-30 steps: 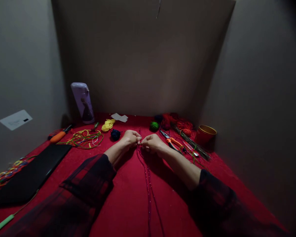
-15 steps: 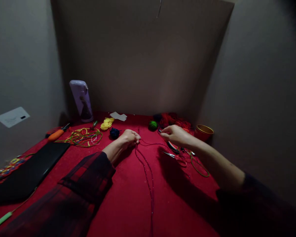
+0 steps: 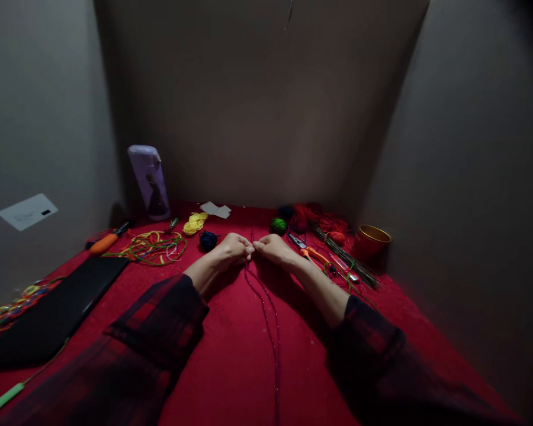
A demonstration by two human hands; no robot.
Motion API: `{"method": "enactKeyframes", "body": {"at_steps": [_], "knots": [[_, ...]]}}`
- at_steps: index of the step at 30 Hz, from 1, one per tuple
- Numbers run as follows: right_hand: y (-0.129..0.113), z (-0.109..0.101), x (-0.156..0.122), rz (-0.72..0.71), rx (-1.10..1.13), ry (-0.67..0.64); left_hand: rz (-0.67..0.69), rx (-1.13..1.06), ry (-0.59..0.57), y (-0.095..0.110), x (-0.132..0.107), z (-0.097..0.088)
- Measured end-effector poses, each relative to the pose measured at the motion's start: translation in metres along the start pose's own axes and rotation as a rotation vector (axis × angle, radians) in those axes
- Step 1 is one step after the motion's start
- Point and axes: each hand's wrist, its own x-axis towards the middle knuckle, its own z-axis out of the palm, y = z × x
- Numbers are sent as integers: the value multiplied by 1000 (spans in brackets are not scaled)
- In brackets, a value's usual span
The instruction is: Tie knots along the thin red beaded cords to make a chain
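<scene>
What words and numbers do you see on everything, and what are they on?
No words or numbers can be read.
White card on the left wall: faint marks, too small and blurred to read, beside a small dark rectangle.
Purple bottle: a dark figure picture, no readable words.

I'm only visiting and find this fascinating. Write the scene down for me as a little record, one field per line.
Left hand: fingers closed on a dark red speckled cord
Right hand: fingertips beside the left hand's, near the cord; its grip is too small to make out
Surface: red tabletop
Beyond left hand: dark blue yarn ball, yellow yarn
Beyond right hand: green yarn ball, orange-handled pliers
Back left: purple container
</scene>
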Motion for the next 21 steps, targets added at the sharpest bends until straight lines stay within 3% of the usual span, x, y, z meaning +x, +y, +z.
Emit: {"method": "enactKeyframes", "body": {"at_steps": [7, 14, 18, 21], "knots": [[1, -3, -5, 58, 244, -84, 1, 156, 62, 0, 4, -4], [-6, -2, -9, 135, 386, -46, -4, 320, 116, 8, 3, -11], [-4, -1, -8, 139, 404, -71, 79, 505, 85, 16, -23, 6], [1, 0, -6, 150, 416, -78, 169, 668, -19, 20, -62, 30]]}}
